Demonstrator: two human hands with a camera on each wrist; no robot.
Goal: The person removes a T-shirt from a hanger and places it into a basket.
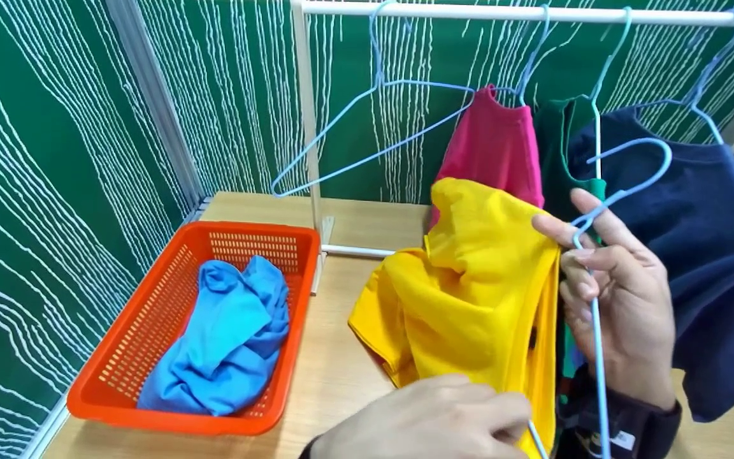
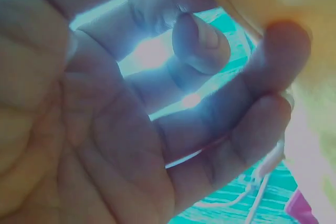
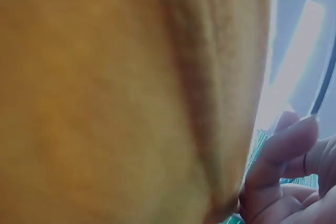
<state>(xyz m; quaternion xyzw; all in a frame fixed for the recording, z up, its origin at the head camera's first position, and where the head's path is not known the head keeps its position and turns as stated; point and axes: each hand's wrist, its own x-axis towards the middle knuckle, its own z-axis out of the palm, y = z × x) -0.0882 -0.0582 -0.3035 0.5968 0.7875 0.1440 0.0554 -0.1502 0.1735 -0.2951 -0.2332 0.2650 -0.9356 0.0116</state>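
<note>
A yellow short-sleeved shirt hangs bunched in front of me, its open edge facing right. My right hand pinches a light-blue wire hanger just below its hook, thumb and fingers around the wire at the shirt's edge. Low in the head view, my left hand grips the shirt's lower part with curled fingers. A short length of hanger wire shows beside those fingers. In the left wrist view, fingertips meet the yellow cloth. Yellow fabric fills much of the right wrist view, with fingers at its edge.
A white rail carries an unused blue hanger, a pink garment, a dark green one and a navy shirt. An orange basket holding crumpled blue cloth stands left on the wooden table.
</note>
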